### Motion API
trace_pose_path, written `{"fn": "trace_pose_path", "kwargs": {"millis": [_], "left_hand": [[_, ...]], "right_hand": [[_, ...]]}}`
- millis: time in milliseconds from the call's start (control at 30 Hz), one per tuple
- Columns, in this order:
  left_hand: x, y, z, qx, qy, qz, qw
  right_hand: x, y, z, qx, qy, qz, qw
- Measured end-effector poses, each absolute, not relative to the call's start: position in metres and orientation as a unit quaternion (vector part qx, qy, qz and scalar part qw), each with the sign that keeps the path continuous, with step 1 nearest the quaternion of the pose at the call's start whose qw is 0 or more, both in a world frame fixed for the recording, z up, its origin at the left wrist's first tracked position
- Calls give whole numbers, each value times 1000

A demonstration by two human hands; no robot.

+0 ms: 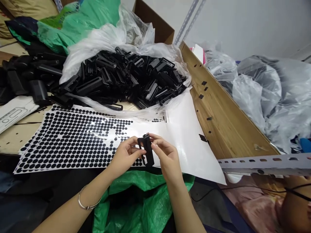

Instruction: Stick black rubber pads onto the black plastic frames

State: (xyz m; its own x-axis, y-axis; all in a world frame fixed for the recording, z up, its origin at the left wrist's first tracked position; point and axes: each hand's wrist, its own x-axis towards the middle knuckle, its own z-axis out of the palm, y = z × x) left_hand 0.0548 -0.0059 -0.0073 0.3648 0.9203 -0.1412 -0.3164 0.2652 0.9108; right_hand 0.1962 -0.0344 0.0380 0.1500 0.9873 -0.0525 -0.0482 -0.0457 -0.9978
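Note:
Between my two hands is a black plastic part (148, 152), long and narrow with a slotted frame along one side. My left hand (127, 153) pinches the frame side, thumb toward the slot. On the other side my right hand (167, 155) grips the part's edge near its top. Beneath and left of my hands lie sheets of round black stickers (73, 139), with several dots gone from the top sheet. Beyond the sheets, a clear plastic bag (85, 48) spills a heap of similar black parts (126, 74).
An open green sack (136, 197) sits below my hands at the table edge. White backing paper (187, 129) lies right, beside a wooden board (213, 113). More black pieces (36, 77) are piled left. Plastic-wrapped goods (262, 87) stand beyond the board. Another person's arm (296, 200) shows lower right.

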Motion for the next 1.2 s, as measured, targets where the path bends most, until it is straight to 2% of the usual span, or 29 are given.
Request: {"fn": "trace_pose_path", "kwargs": {"millis": [700, 1200], "left_hand": [[54, -3, -3, 407, 373, 449, 702], [52, -3, -5, 401, 380, 454, 699]], "right_hand": [[189, -32, 34, -556, -424, 465, 543], [180, -31, 29, -529, -428, 442, 584]]}}
